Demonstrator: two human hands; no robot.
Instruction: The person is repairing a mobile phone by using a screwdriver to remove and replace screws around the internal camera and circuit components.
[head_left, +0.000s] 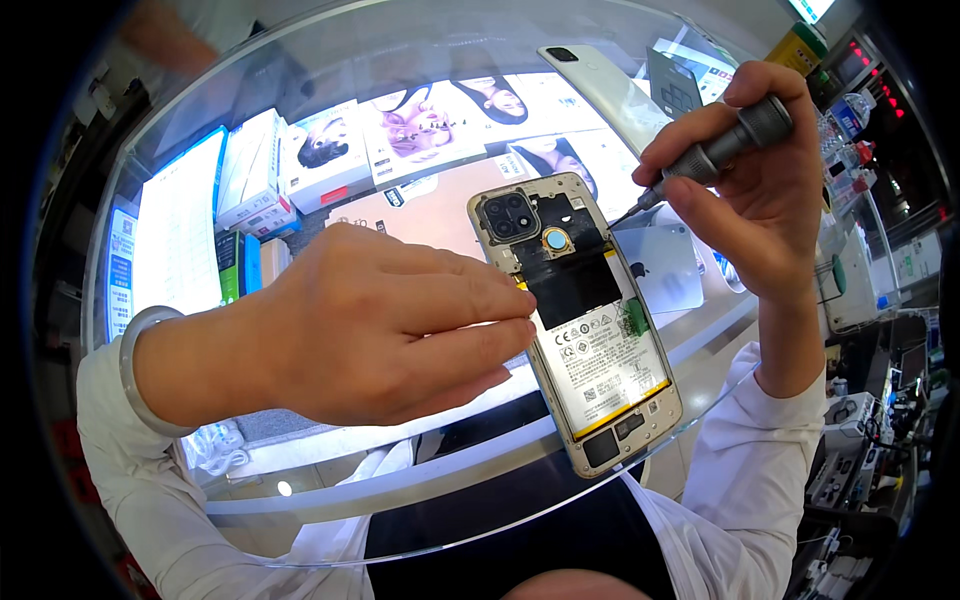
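Phones: one opened phone (580,320), back off, flat on glass worktop (420,470); one back cover (605,85) beyond.
Left hand (370,330): fingers pinch phone's left edge.
Right hand (765,190): grips one screwdriver (715,150), tip near phone's upper right.

Close head view, down onto counter (700,345)

- One opened smartphone with its back cover off, pale metal frame and white battery showing (580,330), lay at the centre.
- One grey knurled metal screwdriver (715,150) stood at 2 o'clock.
- Two bare hands were in view: the left hand (370,320) at 9 o'clock, the right hand (770,190) at 2 o'clock.
- One detached white phone back cover (600,85) lay at 12 o'clock.
- One pale bangle (135,370) circled the left wrist, at 9 o'clock.
- One curved glass counter top (400,480) carried it all.
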